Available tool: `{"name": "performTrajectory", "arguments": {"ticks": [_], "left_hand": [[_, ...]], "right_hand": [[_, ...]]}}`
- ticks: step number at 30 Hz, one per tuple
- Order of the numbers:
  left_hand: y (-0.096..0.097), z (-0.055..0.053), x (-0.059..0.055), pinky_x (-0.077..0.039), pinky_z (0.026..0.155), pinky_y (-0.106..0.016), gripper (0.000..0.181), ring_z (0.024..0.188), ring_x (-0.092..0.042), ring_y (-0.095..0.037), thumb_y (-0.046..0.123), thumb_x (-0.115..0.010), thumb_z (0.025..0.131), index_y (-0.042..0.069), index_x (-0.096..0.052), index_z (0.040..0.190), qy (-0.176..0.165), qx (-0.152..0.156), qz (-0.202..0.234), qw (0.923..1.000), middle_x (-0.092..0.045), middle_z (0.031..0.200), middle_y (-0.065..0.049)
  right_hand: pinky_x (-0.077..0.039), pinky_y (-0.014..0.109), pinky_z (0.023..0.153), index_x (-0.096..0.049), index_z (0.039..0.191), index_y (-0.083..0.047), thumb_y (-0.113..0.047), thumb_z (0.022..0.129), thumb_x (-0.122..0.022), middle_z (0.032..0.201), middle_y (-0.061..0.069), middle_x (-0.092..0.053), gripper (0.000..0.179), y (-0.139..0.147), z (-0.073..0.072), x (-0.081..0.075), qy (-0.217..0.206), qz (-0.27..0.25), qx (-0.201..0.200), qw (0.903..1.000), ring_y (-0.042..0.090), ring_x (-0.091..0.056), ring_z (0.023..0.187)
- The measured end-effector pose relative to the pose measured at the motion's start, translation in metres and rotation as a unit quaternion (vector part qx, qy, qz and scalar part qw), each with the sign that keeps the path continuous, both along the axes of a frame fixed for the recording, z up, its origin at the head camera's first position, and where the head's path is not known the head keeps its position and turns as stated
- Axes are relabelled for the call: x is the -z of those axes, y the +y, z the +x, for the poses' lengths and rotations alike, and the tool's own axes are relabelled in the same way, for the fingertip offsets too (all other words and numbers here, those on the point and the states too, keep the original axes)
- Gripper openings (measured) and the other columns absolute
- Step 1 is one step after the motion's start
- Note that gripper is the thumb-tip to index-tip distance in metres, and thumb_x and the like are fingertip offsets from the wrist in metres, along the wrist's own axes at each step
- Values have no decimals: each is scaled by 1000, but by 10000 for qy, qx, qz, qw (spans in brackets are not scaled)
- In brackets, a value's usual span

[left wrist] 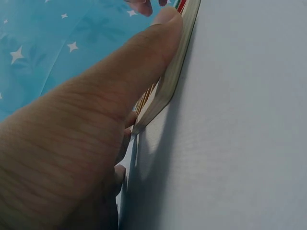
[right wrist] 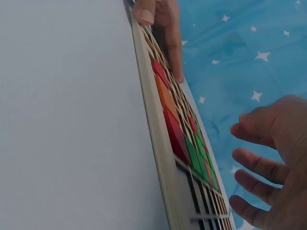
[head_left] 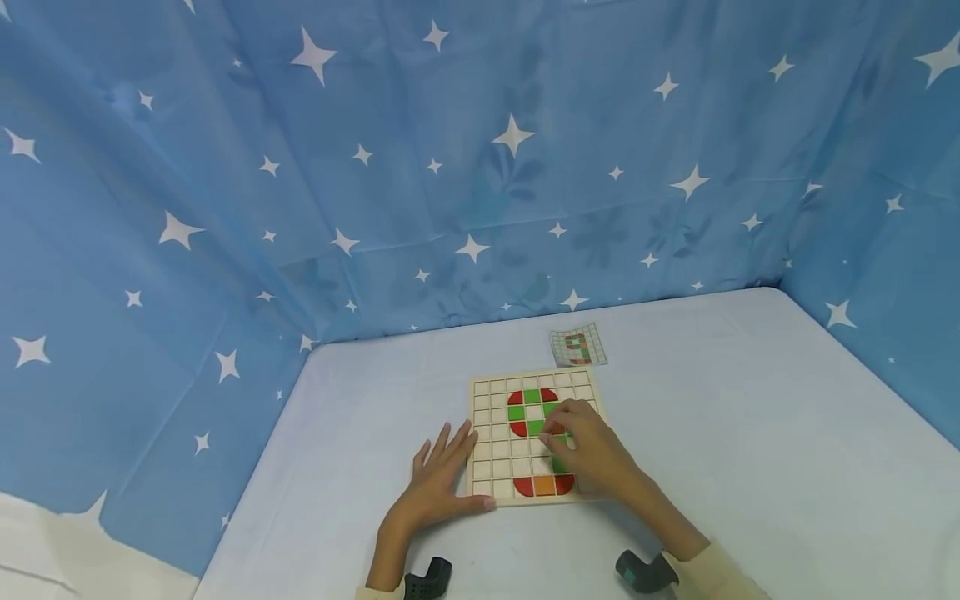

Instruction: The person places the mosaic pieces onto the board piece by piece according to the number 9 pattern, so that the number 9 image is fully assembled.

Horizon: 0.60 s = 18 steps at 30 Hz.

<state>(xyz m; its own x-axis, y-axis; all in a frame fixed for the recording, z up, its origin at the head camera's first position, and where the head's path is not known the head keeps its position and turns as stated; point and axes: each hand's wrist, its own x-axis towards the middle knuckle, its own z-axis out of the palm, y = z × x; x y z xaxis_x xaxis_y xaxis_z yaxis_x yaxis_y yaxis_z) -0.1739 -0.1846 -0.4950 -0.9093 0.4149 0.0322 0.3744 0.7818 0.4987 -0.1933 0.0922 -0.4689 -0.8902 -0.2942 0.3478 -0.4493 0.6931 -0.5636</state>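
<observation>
A square wooden grid board (head_left: 501,468) lies on the white table, with flat coloured pieces in some of its cells. Red rounded pieces (head_left: 522,487) stand at corners of the pattern, green squares (head_left: 532,396) fill cells between them, and an orange square (head_left: 543,486) sits in the front row. My left hand (head_left: 435,492) rests at the board's left front corner, fingers spread over the left edge and thumb on the front edge. Above the board's right half hovers my right hand (head_left: 592,450), fingers loosely bent; the right wrist view shows nothing between them. It hides some cells.
Behind the board lies a small pattern card (head_left: 592,337) printed with a similar coloured figure on a grid. A blue curtain (head_left: 420,208) with white stars hangs around the back and sides of the white table (head_left: 720,392).
</observation>
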Motion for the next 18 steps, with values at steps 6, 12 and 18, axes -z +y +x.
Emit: {"name": "performTrajectory", "arguments": {"ticks": [6, 12, 18], "left_hand": [[2, -2, -3, -6, 117, -64, 99, 153, -7, -36, 63, -70, 77, 15, -30, 155, -60, -22, -54, 10000, -18, 165, -1], [3, 0, -8, -10, 117, -62, 83, 152, -11, -34, 55, -59, 91, 11, -28, 155, -200, -246, -32, 9995, -19, 164, -4], [2, 7, -18, -17, 116, -64, 79, 150, -15, -40, 54, -55, 94, 10, -29, 154, 119, -763, -570, 9954, -24, 163, -10]], "right_hand": [[-52, 46, 96, -68, 106, -8, -18, 91, -69, 114, 7, -61, 18, 29, -9, 3, 153, 110, 503, 9986, 25, -56, 113], [-38, 63, 105, -45, 143, 0, -41, 95, -61, 151, 24, -37, 64, 59, -13, 7, 116, 792, 987, 9919, 44, -33, 140], [-11, 78, 107, -22, 156, -9, -57, 96, -49, 161, 28, -8, 81, 83, -12, 10, -181, 1448, 1210, 9819, 51, 3, 148]]}}
